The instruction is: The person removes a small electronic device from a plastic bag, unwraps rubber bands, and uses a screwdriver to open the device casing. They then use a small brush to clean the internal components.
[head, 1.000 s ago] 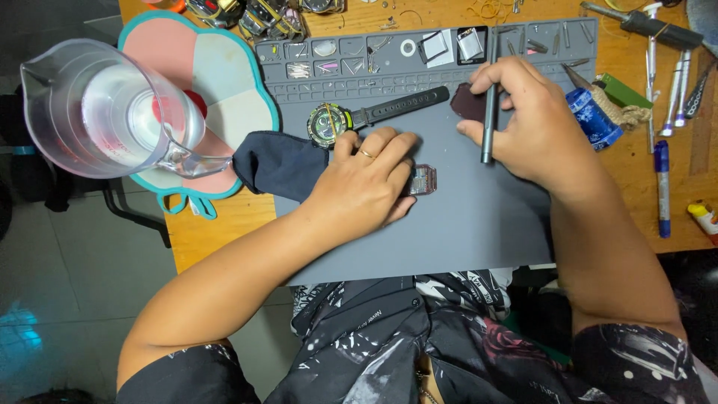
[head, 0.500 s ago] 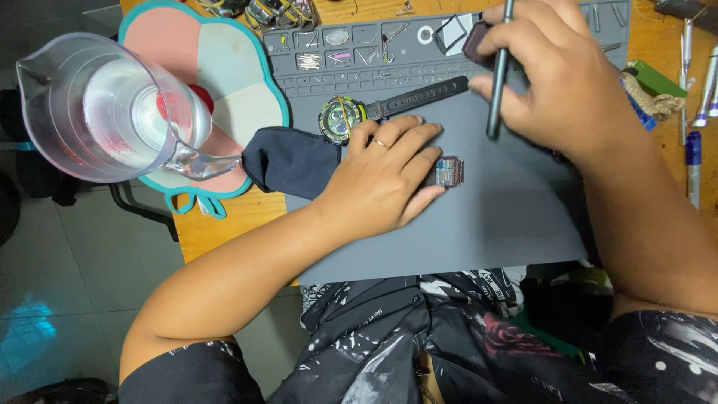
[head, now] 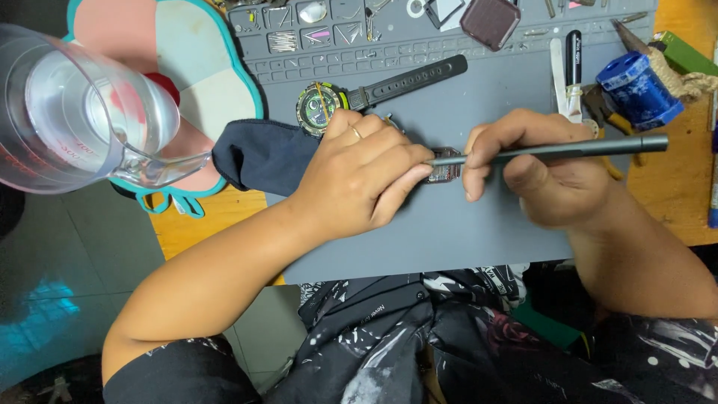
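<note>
Mid-frame on the grey mat (head: pixel 449 239), left hand (head: pixel 366 179) is pinching a small metal watch case (head: pixel 446 172), fingers closed on it. Right hand (head: pixel 538 176) is gripping a dark pen-like tool (head: pixel 553 152), tip touching the case. Clear jug (head: pixel 75 112) is sitting upper left.

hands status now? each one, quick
Left hand: closed, fingertips pinching the small metal watch part on the grey mat.
Right hand: closed, holding the dark pen-like tool, tip at that part.
</note>
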